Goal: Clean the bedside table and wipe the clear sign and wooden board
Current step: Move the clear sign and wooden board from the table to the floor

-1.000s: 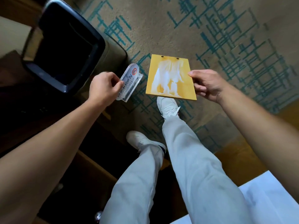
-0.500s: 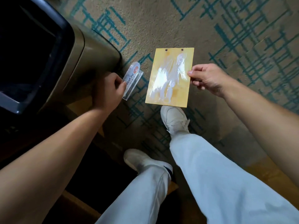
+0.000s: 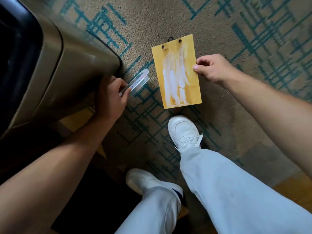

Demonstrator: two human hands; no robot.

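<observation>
My right hand (image 3: 213,68) pinches the right edge of the wooden board (image 3: 176,71), a yellow rectangle with a glossy white glare down its middle and two rivets and a clip at its far end. It is held flat above the carpet. My left hand (image 3: 110,97) grips the clear sign (image 3: 139,81), a small transparent stand with printed text and a red mark, seen nearly edge-on. The sign sits just left of the board, close to the bin's corner.
A tall brown waste bin (image 3: 55,70) with a dark opening fills the upper left. Dark wooden furniture (image 3: 30,141) lies at lower left. My legs in light trousers and white shoes (image 3: 184,132) stand on beige carpet with teal lines (image 3: 253,39).
The view has closed in on the floor and the bin has slid to the left. Both hands have lowered toward the carpet, the board turning more upright in the frame and the sign tilting edge-on.
</observation>
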